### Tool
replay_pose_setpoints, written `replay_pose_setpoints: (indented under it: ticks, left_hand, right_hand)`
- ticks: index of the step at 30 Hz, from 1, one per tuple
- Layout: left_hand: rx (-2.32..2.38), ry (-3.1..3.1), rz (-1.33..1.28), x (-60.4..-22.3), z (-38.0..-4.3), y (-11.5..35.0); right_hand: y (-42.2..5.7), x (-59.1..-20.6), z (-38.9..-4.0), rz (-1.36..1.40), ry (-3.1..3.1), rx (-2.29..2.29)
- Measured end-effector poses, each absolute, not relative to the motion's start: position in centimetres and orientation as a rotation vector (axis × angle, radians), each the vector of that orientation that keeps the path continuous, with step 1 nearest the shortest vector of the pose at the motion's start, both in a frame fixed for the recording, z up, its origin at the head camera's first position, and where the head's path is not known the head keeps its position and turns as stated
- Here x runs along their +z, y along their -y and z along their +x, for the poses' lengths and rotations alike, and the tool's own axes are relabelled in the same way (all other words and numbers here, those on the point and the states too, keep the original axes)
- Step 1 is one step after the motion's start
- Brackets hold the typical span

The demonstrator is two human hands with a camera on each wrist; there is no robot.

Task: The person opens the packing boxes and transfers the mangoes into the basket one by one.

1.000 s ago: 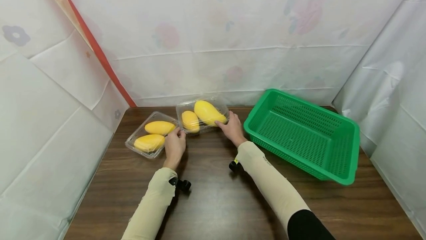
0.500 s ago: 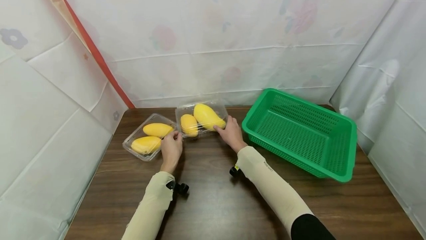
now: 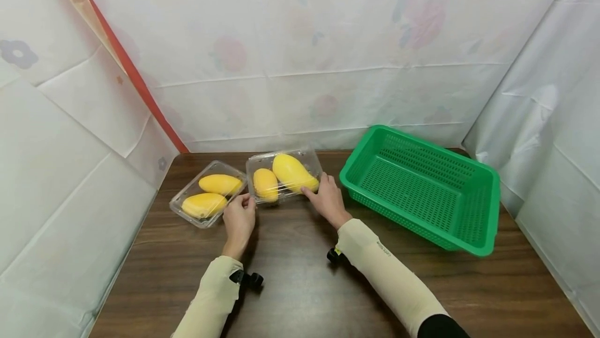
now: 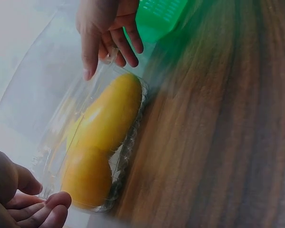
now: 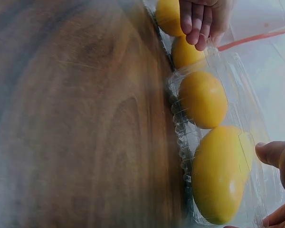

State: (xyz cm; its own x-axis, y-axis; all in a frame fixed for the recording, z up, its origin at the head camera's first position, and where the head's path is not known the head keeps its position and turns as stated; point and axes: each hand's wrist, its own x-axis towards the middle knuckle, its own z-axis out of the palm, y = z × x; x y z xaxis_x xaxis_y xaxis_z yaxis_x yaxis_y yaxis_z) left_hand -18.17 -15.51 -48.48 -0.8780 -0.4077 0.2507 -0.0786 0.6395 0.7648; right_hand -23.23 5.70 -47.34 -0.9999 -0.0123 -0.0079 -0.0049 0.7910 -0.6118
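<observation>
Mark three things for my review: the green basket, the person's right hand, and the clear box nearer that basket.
Green basket (image 3: pixel 412 187): head view, on its bare perforated floor.
Right hand (image 3: pixel 328 200): head view, on the back of the hand.
Clear box (image 3: pixel 309 160): head view, on its clear top, toward the far right corner.

Place: small sheeted recording booth; kind of building beyond it cannot be told. Back side: white back sheeting (image 3: pixel 281 41), creased, pale fruit prints. Left side: left sheeting (image 3: pixel 70 171), grey flower prints, red strip (image 3: pixel 125 62) at the corner. Right side: right sheeting (image 3: pixel 558 171), glossy, creased. Furniture: table (image 3: pixel 300 296), dark wood grain. Equipment: small black camera (image 3: pixel 255 280) at each wrist.
</observation>
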Motion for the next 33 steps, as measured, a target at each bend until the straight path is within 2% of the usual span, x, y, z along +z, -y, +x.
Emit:
replay_pose_setpoints:
  ticks: [18, 33]
  left_hand:
    - [-1.159, 2.437, 0.394, -49.0, -15.6, 15.9]
    - [-1.242, 2.443, 0.373, -49.3, -13.8, 16.5]
  right_hand:
    - [-6.9, -47.6, -19.7, -0.124, -3.037, -0.98]
    - [-9.6, -48.0, -17.4, -0.36, -3.119, -1.021]
